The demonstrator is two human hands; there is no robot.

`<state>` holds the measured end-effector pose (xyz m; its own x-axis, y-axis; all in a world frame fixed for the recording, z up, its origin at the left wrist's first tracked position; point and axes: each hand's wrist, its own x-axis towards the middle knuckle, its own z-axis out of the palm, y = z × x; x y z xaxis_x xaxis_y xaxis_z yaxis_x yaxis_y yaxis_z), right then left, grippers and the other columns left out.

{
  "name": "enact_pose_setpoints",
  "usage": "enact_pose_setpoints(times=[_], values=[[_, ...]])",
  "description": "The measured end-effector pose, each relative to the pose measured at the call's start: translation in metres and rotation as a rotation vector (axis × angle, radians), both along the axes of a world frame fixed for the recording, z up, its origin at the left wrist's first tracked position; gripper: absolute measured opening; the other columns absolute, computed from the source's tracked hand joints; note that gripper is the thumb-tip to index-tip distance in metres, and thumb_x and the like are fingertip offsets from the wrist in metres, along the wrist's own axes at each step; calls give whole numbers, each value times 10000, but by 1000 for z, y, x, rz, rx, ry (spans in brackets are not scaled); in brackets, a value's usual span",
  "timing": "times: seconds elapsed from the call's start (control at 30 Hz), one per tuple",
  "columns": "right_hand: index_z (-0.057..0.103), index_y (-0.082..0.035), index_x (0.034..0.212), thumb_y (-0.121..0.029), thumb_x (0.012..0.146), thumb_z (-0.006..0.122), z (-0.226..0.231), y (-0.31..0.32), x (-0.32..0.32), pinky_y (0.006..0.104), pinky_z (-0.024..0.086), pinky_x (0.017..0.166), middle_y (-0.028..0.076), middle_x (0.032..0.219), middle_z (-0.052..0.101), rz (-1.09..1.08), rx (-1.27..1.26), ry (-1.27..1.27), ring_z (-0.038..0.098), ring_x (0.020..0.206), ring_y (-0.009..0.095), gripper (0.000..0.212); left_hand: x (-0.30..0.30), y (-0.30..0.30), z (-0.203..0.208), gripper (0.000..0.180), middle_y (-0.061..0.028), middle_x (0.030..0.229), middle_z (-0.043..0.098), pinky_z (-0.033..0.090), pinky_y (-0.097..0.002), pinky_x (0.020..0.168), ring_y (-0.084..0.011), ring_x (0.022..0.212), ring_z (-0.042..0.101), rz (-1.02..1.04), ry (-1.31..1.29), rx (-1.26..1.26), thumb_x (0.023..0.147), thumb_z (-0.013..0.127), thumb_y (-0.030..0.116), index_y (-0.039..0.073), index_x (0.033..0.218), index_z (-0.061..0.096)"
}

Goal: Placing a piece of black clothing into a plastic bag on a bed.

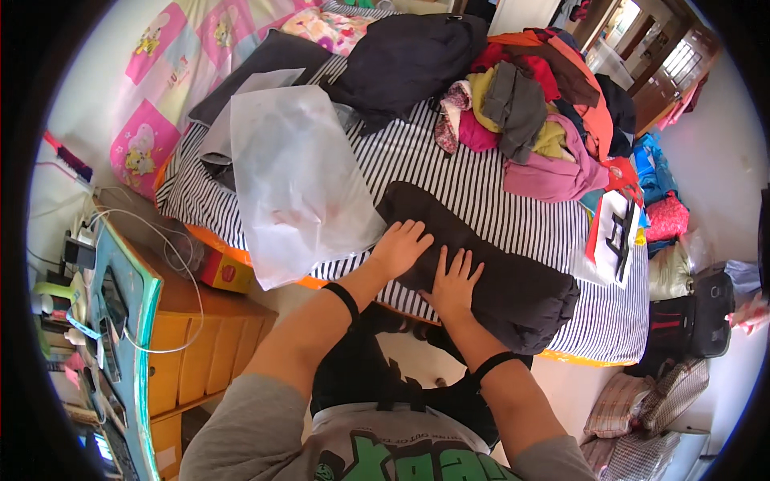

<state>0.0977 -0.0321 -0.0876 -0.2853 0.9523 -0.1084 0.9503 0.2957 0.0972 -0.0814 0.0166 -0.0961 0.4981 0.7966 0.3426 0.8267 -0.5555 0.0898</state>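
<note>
A dark brown-black padded garment [517, 280], folded into a long thick roll, lies slantwise along the near edge of the bed. My left hand [401, 247] rests on its left part, fingers slightly bent and apart. Just to the right, my right hand [453, 280] presses on the roll with spread fingers. Neither hand grips it. Beside my left hand, a translucent white plastic bag [293, 176] lies on the striped bed sheet [401, 164], its lower right side touching the roll.
A heap of colourful clothes [553, 120] covers the bed's far right, next to a black garment [409, 60]. A white paper bag [613, 240] stands at the right edge. On the left is a cluttered desk [132, 256]; cushions [642, 409] and a black suitcase [710, 313] sit at right.
</note>
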Motion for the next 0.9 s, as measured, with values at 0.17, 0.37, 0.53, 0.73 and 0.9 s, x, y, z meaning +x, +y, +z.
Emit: enact_pose_setpoints(times=[0.17, 0.37, 0.53, 0.73, 0.9], values=[[284, -90, 1520, -385, 717, 828, -16, 26, 15, 615, 252, 1126, 226, 1439, 432, 8, 87, 67, 376, 1383, 363, 1014, -31, -10, 40, 506, -166, 1219, 539, 435, -441, 961, -350, 1175, 522, -148, -258, -35, 735, 750, 182, 98, 1205, 582], [414, -91, 1430, -225, 721, 825, 6, 59, 37, 533, 390, 1063, 172, 1179, 592, -88, 15, 308, 574, 1152, 330, 830, -109, -67, 77, 592, -177, 1269, 517, 426, -453, 992, -369, 1205, 507, 231, -124, -129, 718, 789, 237, 127, 1257, 570], [476, -39, 1365, -135, 680, 814, 20, 61, 47, 466, 542, 868, 232, 1111, 648, -147, 65, 502, 654, 991, 409, 770, -162, -88, 37, 310, -154, 1100, 606, 502, -449, 844, -348, 1042, 599, 485, 96, -167, 761, 720, 175, 92, 1045, 628], [506, 3, 1308, -70, 644, 779, 40, 58, 89, 477, 537, 854, 269, 1039, 667, -200, 134, 706, 647, 991, 436, 721, -169, -64, 45, 89, -159, 819, 650, 529, -478, 671, -378, 777, 646, 594, -183, -61, 825, 629, 121, 38, 849, 607], [537, 28, 1277, -22, 645, 762, 42, 47, 137, 443, 529, 891, 286, 1066, 668, -112, 280, 1029, 646, 1048, 427, 674, -154, -37, 79, 74, -165, 837, 658, 518, -484, 681, -388, 777, 644, 395, -258, -116, 823, 624, 111, 50, 839, 585]])
